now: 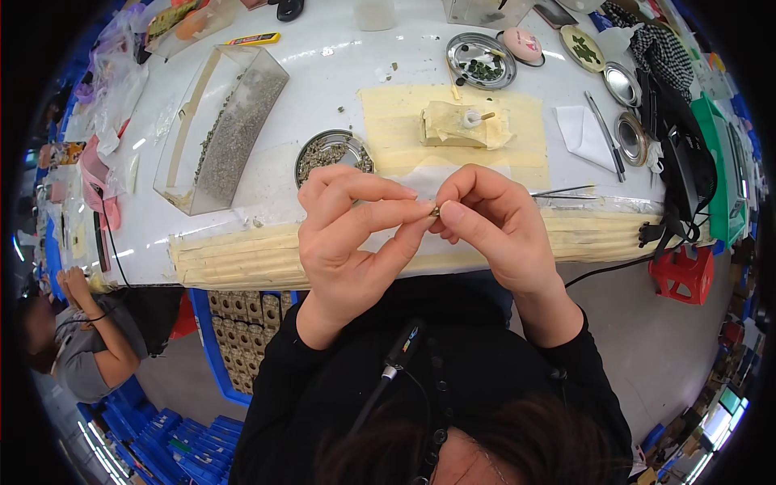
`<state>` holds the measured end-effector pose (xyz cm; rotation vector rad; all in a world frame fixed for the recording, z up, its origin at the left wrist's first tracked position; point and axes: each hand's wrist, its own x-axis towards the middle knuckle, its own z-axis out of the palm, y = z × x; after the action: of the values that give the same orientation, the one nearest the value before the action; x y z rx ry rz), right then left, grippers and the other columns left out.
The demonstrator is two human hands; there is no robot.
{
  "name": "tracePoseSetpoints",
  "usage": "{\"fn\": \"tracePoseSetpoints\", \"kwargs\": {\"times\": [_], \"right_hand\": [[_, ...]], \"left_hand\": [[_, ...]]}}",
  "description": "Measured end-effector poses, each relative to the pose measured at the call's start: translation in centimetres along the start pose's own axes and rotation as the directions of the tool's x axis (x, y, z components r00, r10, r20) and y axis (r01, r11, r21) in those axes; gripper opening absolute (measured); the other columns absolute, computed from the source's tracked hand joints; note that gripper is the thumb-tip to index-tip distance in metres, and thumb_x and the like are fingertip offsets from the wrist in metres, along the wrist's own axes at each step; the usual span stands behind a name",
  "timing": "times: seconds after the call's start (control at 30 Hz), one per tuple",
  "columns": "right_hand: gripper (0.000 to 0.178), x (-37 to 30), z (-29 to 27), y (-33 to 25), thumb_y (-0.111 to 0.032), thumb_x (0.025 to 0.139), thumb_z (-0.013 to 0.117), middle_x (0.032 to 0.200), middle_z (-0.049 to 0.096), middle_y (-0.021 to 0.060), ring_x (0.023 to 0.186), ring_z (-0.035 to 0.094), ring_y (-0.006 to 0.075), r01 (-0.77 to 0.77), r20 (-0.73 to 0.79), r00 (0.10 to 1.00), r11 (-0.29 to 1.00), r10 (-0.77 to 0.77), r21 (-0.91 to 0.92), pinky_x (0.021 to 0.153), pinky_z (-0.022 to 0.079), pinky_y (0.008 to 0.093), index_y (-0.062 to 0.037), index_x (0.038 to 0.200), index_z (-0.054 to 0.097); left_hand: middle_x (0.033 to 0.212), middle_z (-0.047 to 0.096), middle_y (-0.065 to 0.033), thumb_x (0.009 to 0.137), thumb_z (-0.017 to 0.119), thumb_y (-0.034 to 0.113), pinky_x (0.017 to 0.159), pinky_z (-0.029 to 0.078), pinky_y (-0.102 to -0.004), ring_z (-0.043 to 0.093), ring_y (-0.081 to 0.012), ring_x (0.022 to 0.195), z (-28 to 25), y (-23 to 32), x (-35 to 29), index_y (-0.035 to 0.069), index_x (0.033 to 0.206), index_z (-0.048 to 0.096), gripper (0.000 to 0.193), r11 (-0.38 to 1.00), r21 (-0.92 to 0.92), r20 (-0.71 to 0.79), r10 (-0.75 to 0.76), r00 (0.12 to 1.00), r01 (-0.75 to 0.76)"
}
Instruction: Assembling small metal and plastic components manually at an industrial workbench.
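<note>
My left hand (352,230) and my right hand (505,230) meet over the table's front edge. Their fingertips pinch a small brownish piece (436,212), too small to name and mostly covered by the fingers. The left thumb and index finger close on one side of it, the right thumb and index finger on the other. Just beyond my left hand stands a round metal dish (368,158) with small grey-green bits in it. Past my right hand, a tape-covered block (444,133) with a white knob and a thin stick on top rests on yellowish tape strips (396,109).
A clear box (182,153) of grey granules lies at left. A metal plate (453,61) with dark green pieces sits far right of centre. Thin dark tools (605,133) lie beside white paper (584,136). A blue crate (212,343) stands below left; another person (97,347) sits at left.
</note>
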<state>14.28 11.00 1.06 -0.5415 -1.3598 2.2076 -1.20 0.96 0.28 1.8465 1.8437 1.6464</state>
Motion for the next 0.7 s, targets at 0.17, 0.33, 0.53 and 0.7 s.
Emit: {"fn": "tracePoseSetpoints", "kwargs": {"times": [0.17, 0.33, 0.53, 0.7], "right_hand": [[0.016, 0.1, -0.6, 0.0, -0.016, 0.097, 0.06, 0.087, 0.068, 0.0063, 0.078, 0.062, 0.0098, -0.164, 0.107, 0.983, 0.972, 0.148, 0.167, 0.071, 0.052, 0.0242, 0.0002, 0.1, 0.06], [0.012, -0.1, 0.2, 0.0, -0.01, 0.095, 0.061, 0.086, 0.068, 0.006, 0.077, 0.063, 0.0103, -0.06, -0.017, 0.998, 0.998, 0.061, 0.034, 0.072, 0.053, 0.0244, 0.0012, 0.099, 0.061], [0.008, -0.2, 0.3, 1.1, -0.003, 0.091, 0.064, 0.086, 0.067, 0.0048, 0.078, 0.064, 0.0104, 0.308, -0.009, 0.928, 0.778, -0.373, -0.548, 0.073, 0.052, 0.0241, 0.0016, 0.098, 0.063], [0.012, 0.1, -0.8, 0.8, -0.01, 0.092, 0.065, 0.089, 0.068, 0.0067, 0.079, 0.065, 0.0117, -0.146, 0.063, 0.989, 0.976, 0.137, 0.16, 0.072, 0.053, 0.0254, -0.0004, 0.099, 0.062]], "left_hand": [[0.095, 0.067, -0.0057, 0.07, 0.078, -0.002, 0.082, 0.041, -0.0344, 0.051, -0.0223, 0.092, -0.1, -0.5, -0.1, 0.006, 0.09, 0.073, 0.022, 0.993, -0.113, 0.04, -0.035, 0.999, 0.039], [0.09, 0.068, -0.0015, 0.066, 0.08, 0.002, 0.08, 0.04, -0.0333, 0.053, -0.0212, 0.087, 0.0, -0.1, 0.0, 0.011, 0.088, 0.075, 0.024, 0.997, 0.076, -0.033, 0.012, 0.999, -0.01], [0.09, 0.068, -0.0021, 0.065, 0.08, 0.001, 0.08, 0.041, -0.0342, 0.053, -0.0225, 0.087, -0.2, 1.2, 0.2, 0.01, 0.087, 0.075, 0.024, 0.953, 0.299, -0.025, 0.069, 0.997, -0.058], [0.089, 0.068, -0.0029, 0.067, 0.079, -0.001, 0.08, 0.04, -0.034, 0.053, -0.0218, 0.087, -0.2, -0.3, 0.0, 0.009, 0.087, 0.074, 0.023, 1.0, 0.023, 0.022, 0.017, 1.0, -0.017]]}}
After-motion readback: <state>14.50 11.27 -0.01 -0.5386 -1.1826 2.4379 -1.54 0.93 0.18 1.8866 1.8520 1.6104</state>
